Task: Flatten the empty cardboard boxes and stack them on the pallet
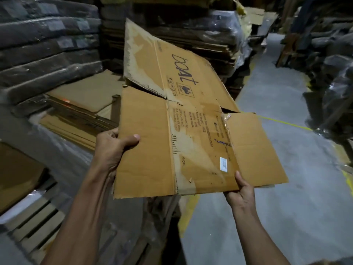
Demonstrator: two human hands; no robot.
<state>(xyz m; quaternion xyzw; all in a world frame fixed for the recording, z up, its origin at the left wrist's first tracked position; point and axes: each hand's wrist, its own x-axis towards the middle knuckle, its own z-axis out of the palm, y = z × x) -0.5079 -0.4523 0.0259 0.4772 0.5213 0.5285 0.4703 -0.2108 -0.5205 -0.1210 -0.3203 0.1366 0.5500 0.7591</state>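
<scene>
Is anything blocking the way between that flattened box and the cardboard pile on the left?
Nothing visible does. Both hands, left hand and right hand, hold the flattened box in open air, beside the cardboard pile.

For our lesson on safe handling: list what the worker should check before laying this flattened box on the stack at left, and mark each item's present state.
1. Flattened box fully flat: not ok, the far flap stands up.
2. Left hand grips the left edge, thumb on top: ok.
3. Right hand grips the near edge: ok.
4. Stack of flat cardboard at left has bare room on top: ok.
5. Box free of tape: not ok, torn tape at a flap joint.
6. Pallet under the stack: cannot tell.
</scene>
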